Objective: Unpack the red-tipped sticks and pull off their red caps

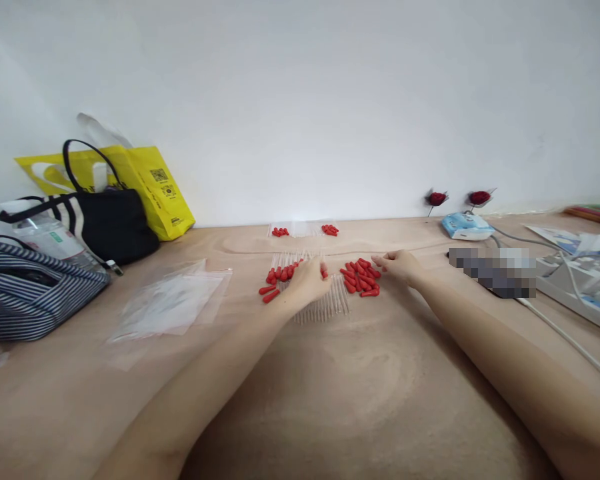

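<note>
My left hand [309, 280] is closed at the fingertips on a small red rubber dropper bulb [324, 270], over a row of thin clear glass tubes [325, 305]. Just beyond it, more tubes lie side by side, partly hidden by that hand, with several red bulbs [279, 273] along their near ends. Two loose bulbs [269, 293] lie left of the wrist. On the other side, my right hand [401, 267] rests by a pile of red bulbs [361, 277]. Its fingers are apart, the tips close to the pile's right edge, with nothing visible between them.
Against the wall lies a clear bag [304, 229] with red bulbs at both ends. Clear plastic bags [173, 303] spread at left, before a black handbag [120, 223] and yellow bag [163, 193]. A tissue pack [466, 226], blurred dark object [495, 275] and power strip [580, 293] are right.
</note>
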A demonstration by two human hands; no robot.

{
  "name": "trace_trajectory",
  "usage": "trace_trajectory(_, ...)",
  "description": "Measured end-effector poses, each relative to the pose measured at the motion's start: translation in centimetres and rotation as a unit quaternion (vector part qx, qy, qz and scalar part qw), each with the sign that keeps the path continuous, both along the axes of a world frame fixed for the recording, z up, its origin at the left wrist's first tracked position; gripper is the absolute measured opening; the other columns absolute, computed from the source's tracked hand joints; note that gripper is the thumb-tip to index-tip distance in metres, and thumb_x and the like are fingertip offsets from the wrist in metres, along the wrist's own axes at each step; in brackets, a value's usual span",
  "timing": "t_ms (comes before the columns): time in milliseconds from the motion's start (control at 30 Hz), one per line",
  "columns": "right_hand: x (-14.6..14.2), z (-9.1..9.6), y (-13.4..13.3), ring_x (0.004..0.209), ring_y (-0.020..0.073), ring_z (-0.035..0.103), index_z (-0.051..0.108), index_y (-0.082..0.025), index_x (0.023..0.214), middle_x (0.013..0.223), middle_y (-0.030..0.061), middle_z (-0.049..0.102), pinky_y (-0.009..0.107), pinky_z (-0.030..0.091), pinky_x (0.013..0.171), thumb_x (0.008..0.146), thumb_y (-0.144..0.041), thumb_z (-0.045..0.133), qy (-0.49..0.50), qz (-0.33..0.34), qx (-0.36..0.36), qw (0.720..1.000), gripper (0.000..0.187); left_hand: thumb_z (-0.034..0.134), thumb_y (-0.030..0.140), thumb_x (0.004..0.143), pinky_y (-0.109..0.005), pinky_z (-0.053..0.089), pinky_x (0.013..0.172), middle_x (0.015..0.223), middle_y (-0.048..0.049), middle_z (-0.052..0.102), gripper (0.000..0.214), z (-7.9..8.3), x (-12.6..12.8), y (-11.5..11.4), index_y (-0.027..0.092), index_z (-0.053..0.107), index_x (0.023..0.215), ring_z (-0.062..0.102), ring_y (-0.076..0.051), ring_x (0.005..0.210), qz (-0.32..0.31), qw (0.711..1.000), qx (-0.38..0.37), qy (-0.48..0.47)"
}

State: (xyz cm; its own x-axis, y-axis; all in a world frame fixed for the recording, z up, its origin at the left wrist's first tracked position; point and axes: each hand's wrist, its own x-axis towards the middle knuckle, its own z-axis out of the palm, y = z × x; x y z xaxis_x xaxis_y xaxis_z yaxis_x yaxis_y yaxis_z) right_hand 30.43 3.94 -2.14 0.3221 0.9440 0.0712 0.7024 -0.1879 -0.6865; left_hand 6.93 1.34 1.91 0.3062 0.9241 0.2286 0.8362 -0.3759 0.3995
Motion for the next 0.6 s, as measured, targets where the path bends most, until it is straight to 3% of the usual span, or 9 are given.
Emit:
trace_trajectory(200, -0.8, 0.4, -0.7, 0.056, 0.015, 0.053, 0.061, -0.018, 0.064, 0.06, 0.0038, 0.062, 0.024, 0.03, 0.049, 0.071, -0.05, 0.046, -0.031, -0.054, 0.048, 0.997, 0.036, 0.053, 0.023, 0.068, -0.025, 0.041, 0.057, 0.068, -0.0007, 0.063, 0.008, -0.1, -7.6, 1.1, 0.019, 0.058, 0.072, 0.056, -0.015, 0.061, 0.048, 0.996, 0.079, -0.008)
trace_trajectory(300, -3.0, 1.1, -1.2, 0.06, 0.0147, 0.054, 0.062, -0.02, 0.066, 0.065, 0.0022, 0.063, 0.024, 0.031, 0.053, 0.07, -0.046, 0.048, -0.049, -0.031, 0.081, 0.995, 0.03, 0.053, 0.026, 0.068, -0.027, 0.042, 0.062, 0.073, -0.0024, 0.064, 0.011, -0.3, -9.9, 1.4, 0.018, 0.059, 0.073, 0.057, -0.017, 0.069, 0.074, 0.991, 0.111, 0.002)
trace_trajectory(433, -7.2, 1.8, -2.0, 0.061, 0.0143, 0.055, 0.062, -0.022, 0.063, 0.062, -0.0001, 0.063, 0.029, 0.031, 0.068, 0.072, -0.04, 0.049, -0.128, 0.08, 0.136, 0.979, 0.024, 0.055, 0.037, 0.069, -0.029, 0.042, 0.066, 0.078, -0.004, 0.063, 0.02, -0.8, -10.8, 1.3, 0.018, 0.06, 0.073, 0.056, -0.02, 0.075, 0.063, 0.99, 0.124, 0.026)
trace_trajectory(600, -9.7, 1.9, -2.7, 0.061, 0.0137, 0.054, 0.061, -0.021, 0.061, 0.06, -0.0008, 0.063, 0.034, 0.026, 0.073, 0.074, -0.04, 0.048, -0.147, 0.136, 0.17, 0.965, 0.026, 0.058, 0.041, 0.067, -0.03, 0.041, 0.068, 0.078, -0.0033, 0.061, 0.024, -1.3, -9.9, 1.4, 0.019, 0.06, 0.077, 0.055, -0.02, 0.077, 0.017, 0.989, 0.133, 0.069)
